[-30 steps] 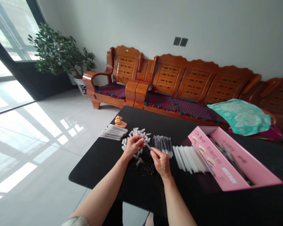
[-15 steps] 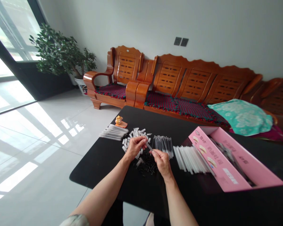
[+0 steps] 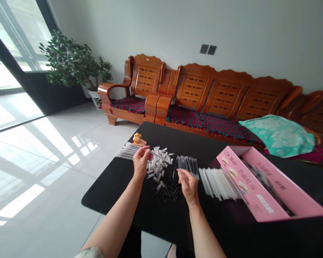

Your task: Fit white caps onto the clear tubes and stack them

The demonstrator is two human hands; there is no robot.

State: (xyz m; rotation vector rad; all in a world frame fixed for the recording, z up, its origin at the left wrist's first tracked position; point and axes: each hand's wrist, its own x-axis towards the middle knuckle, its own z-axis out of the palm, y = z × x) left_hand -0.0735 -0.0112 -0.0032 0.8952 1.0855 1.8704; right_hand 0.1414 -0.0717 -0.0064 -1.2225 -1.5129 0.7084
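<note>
My left hand [image 3: 140, 162] pinches a finished white pen [image 3: 159, 157] and holds it just above the table, beside the pile of finished white pens [image 3: 127, 151] at the left. My right hand [image 3: 188, 184] hovers with its fingers loosely curled and nothing in it, near the bundle of thin ink refills [image 3: 187, 165]. Between my hands lie a heap of white caps [image 3: 160, 164] and a heap of small black end plugs [image 3: 169, 189]. A row of white pen barrels [image 3: 218, 182] lies to the right of the refills.
An open pink cardboard box [image 3: 261, 186] sits at the right of the black table [image 3: 150, 215]. A small orange figurine [image 3: 137, 138] stands at the table's far left corner. Wooden sofas [image 3: 204, 96] with a teal cloth [image 3: 278, 134] lie behind; a potted plant [image 3: 72, 64] stands by the window.
My left hand has carried the pen away from my right hand, leftward toward the finished pile. My right hand has let go of it and drawn back a little.
</note>
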